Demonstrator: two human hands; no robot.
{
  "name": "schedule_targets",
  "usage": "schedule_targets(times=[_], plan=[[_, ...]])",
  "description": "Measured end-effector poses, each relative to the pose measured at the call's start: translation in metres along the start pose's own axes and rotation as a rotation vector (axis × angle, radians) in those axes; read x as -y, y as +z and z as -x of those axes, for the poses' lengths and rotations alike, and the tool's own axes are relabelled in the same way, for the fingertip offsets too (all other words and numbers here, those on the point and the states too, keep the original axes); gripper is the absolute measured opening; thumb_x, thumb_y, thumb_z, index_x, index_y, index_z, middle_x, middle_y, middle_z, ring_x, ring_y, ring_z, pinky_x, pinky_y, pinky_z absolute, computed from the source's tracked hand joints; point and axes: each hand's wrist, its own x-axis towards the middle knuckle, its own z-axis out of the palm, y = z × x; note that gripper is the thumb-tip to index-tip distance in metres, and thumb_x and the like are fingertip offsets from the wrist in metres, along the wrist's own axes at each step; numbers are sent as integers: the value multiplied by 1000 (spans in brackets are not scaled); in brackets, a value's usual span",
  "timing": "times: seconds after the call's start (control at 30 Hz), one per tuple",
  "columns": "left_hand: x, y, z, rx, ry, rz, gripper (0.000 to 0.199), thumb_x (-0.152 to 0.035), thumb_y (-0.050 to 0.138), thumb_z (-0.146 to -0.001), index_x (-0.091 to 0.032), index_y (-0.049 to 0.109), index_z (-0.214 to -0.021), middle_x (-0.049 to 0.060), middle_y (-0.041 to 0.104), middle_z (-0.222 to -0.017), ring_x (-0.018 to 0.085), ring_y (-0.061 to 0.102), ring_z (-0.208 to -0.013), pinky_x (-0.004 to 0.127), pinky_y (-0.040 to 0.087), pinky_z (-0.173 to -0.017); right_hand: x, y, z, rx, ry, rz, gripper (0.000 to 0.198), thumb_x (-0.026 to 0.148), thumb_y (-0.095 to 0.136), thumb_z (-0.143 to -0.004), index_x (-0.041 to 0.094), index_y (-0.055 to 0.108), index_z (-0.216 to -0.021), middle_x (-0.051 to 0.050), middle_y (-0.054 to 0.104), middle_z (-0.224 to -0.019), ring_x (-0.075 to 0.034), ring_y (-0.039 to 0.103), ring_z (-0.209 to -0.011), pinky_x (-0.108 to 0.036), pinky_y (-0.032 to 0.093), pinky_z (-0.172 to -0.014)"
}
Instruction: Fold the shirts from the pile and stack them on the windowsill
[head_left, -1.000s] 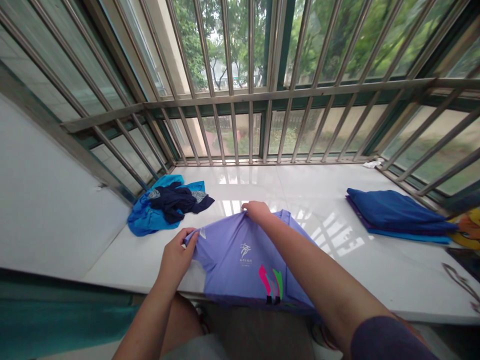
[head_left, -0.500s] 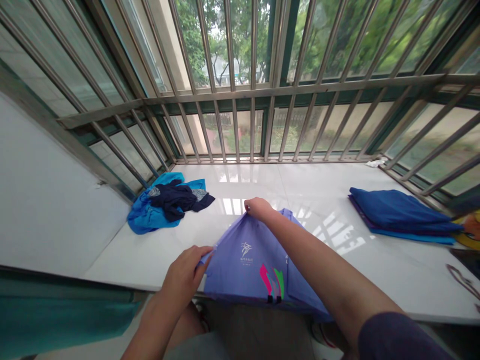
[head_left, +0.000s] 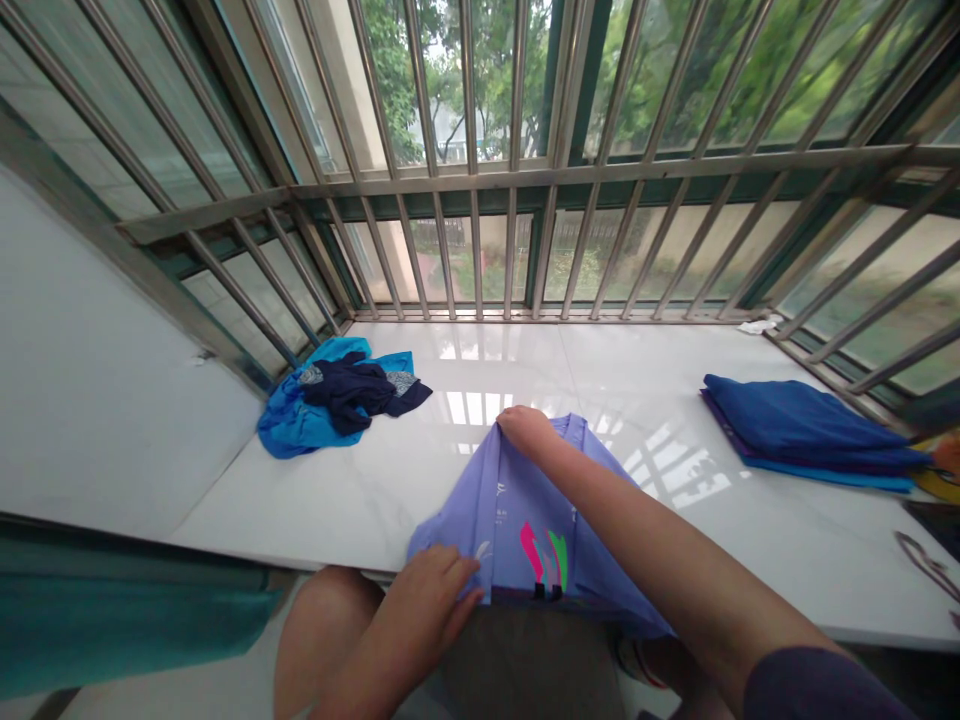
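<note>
A lavender shirt (head_left: 525, 500) with pink and green stripes lies on the white ledge, its lower edge hanging over the front. Its left side is folded inward, partly covering the white print. At the far left corner of the shirt, my right hand (head_left: 526, 432) pinches the fabric. Closer to me, my left hand (head_left: 439, 595) is closed at the lower end of the folded side, with fingers and thumb on the cloth; its fingertips are partly hard to make out.
A crumpled blue and navy clothing pile (head_left: 345, 395) lies at the left of the ledge (head_left: 637, 360). Folded blue garments (head_left: 810, 425) are stacked at the right. Metal window bars (head_left: 472, 250) rise behind. A teal cloth (head_left: 135, 610) hangs at the lower left.
My left hand has moved right and toward me, bringing the shirt's left side inward over the print. My right hand stays at the top corner. The view has shifted slightly.
</note>
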Motion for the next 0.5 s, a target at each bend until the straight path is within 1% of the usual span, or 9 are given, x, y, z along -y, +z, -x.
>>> schedule_targets(times=[0.07,0.13,0.2,0.23,0.3,0.37,0.43,0.5], plan=[[12,2,-1,-97,-83,-36,30,-29,55,-105,-29,69,-132,9,77,-122,28,75,-110,46,64,-95,7,11,9,-47,-5,-14,39,12,43,-104,11,75,-126,-18,75,-128,-27,69,-122,-35,51,-107],[27,10,-1,-153,-123,-74,39,-29,52,-106,-24,64,-143,13,73,-139,30,71,-125,49,60,-107,11,23,17,-97,-5,-28,49,13,38,-105,8,64,-146,-19,66,-146,-27,59,-139,-36,43,-120],[44,21,0,-158,-129,-104,46,-31,53,-105,-21,59,-150,15,67,-151,31,66,-136,52,57,-113,10,33,20,-129,8,-43,57,14,37,-106,7,52,-160,-20,54,-161,-28,46,-153,-41,36,-128],[51,26,0,-144,-124,-114,48,-31,53,-105,-21,57,-152,15,64,-156,31,64,-140,53,55,-115,9,38,20,-137,16,-50,59,15,37,-106,8,47,-163,-20,50,-165,-29,42,-157,-44,34,-129],[63,31,-3,-112,-125,-121,51,-31,52,-106,-23,54,-156,13,58,-162,31,60,-146,56,52,-119,3,44,13,-140,33,-72,61,19,37,-106,11,44,-166,-18,45,-169,-30,38,-160,-49,34,-130],[73,31,-12,-92,-148,-109,52,-32,50,-107,-25,51,-159,12,54,-166,30,55,-150,58,47,-123,-5,46,0,-136,45,-95,61,20,36,-107,12,43,-167,-18,44,-170,-30,37,-161,-52,34,-130],[87,25,-27,-84,-174,-73,51,-33,47,-109,-28,51,-159,10,52,-168,30,52,-153,62,42,-125,-12,45,-16,-133,56,-110,61,20,36,-107,11,43,-167,-17,43,-171,-30,37,-161,-50,32,-131],[106,17,-44,-112,-206,-10,49,-34,44,-110,-27,54,-157,11,54,-166,30,52,-152,63,41,-126,-19,41,-32,-127,61,-114,62,20,37,-106,8,44,-166,-19,42,-171,-29,37,-161,-46,31,-132]])
